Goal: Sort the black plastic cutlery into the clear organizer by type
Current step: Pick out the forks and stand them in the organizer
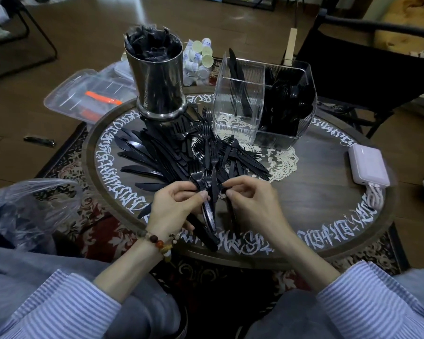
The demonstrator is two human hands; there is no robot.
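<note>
Left hand [175,206] gripping fork bundle [207,211], handles pointing toward person; right hand [250,201] pinching one fork [230,211]. Organizer [264,104] lying ahead-right, nearer right hand.

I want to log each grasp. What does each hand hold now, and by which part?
The left hand grips a bunch of black forks around the handles, tines pointing away. The right hand pinches one black utensil near its neck; its type cannot be told.
</note>
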